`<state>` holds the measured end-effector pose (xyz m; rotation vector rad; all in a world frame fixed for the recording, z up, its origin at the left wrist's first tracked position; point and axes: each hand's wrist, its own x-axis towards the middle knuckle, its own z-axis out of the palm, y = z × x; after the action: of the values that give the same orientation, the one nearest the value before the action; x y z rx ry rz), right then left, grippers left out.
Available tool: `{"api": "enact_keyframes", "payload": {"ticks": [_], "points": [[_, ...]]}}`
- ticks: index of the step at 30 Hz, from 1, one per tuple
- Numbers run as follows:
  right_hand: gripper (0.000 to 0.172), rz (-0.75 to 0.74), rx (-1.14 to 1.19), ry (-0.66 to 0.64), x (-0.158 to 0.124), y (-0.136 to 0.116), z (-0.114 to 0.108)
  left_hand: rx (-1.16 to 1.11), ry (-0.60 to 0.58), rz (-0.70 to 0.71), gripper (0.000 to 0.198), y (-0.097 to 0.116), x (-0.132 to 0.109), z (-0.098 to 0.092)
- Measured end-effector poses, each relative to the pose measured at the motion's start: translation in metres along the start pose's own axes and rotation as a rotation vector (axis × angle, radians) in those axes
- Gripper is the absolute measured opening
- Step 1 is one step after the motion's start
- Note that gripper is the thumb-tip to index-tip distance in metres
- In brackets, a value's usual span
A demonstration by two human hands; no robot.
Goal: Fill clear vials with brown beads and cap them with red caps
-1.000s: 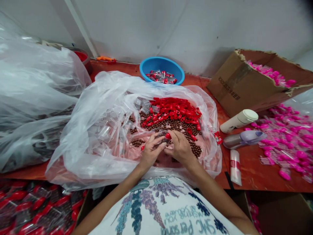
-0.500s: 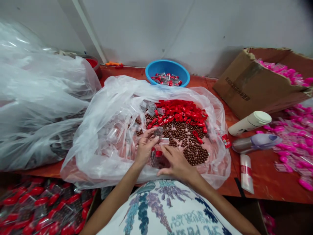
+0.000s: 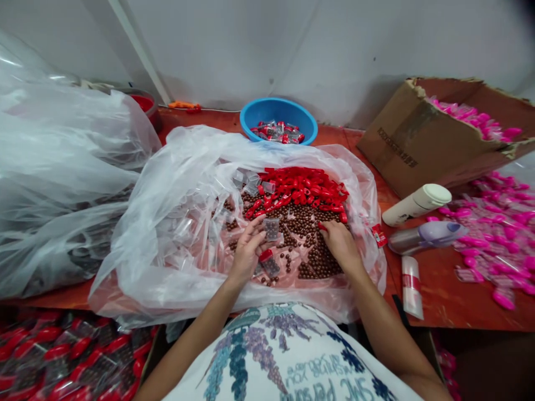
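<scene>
My left hand (image 3: pixel 247 250) grips a small clear plastic container (image 3: pixel 271 227) with brown balls inside, between thumb and fingers. My right hand (image 3: pixel 340 245) is closed in a pinch on a red cap (image 3: pixel 321 226), over the loose brown balls (image 3: pixel 315 266). Just below the left hand lies a filled container with a red cap (image 3: pixel 270 263). Beyond both hands is a heap of red caps (image 3: pixel 311 186). Clear containers (image 3: pixel 251 181) lie at its left. All of this rests within a spread translucent plastic bag (image 3: pixel 125 262).
A blue basin (image 3: pixel 246 120) holding capped containers stands at the back. On the right are a cardboard box (image 3: pixel 401 147), a white bottle (image 3: pixel 418 206), a lavender-topped bottle (image 3: pixel 430 236) and pink-capped containers (image 3: pixel 501 239). Big plastic bags (image 3: pixel 62 167) fill the left; red-capped containers (image 3: pixel 62 356) lie below.
My right hand has moved right and away from me, from beside the left hand to the balls, and now pinches a red cap. My left hand still holds the clear container.
</scene>
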<state>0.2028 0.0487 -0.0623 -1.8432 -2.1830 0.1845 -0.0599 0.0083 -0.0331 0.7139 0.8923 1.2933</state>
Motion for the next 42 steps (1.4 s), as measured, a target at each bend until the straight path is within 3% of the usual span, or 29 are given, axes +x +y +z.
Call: {"api": "enact_keyframes", "payload": {"ticks": [5, 9, 17, 23, 29, 33, 35, 42], "points": [[0.023, 0.063, 0.542, 0.061, -0.003, -0.026, -0.001, -0.002, -0.029, -0.057, 0.049, -0.004, -0.001, 0.003], [0.027, 0.108, 1.011, -0.066, -0.008, -0.054, -0.008, 0.078, -0.108, -0.071, 0.051, -0.013, -0.005, 0.005], [0.029, 0.138, 1.136, -0.120, -0.013, -0.075, -0.019, 0.195, -0.208, -0.136, 0.051, -0.016, -0.011, 0.011], [0.029, -0.033, 0.878, -0.103, -0.014, -0.078, -0.024, 0.404, -0.222, -0.020, 0.047, -0.019, -0.008, 0.008], [0.034, -0.338, 0.468, -0.053, -0.017, -0.077, -0.031, 0.487, -0.198, 0.036, 0.045, -0.017, -0.006, 0.003], [0.067, -0.439, 0.112, 0.002, -0.019, -0.080, -0.029, 0.512, -0.188, 0.040, 0.046, -0.010, -0.005, 0.004], [0.072, -0.458, 0.020, 0.021, -0.019, -0.081, -0.027, 0.514, -0.200, 0.036, 0.047, -0.008, -0.004, 0.004], [0.063, -0.564, -0.091, 0.034, -0.015, -0.077, -0.028, 0.585, -0.240, 0.066, 0.046, -0.010, -0.004, -0.001]]}}
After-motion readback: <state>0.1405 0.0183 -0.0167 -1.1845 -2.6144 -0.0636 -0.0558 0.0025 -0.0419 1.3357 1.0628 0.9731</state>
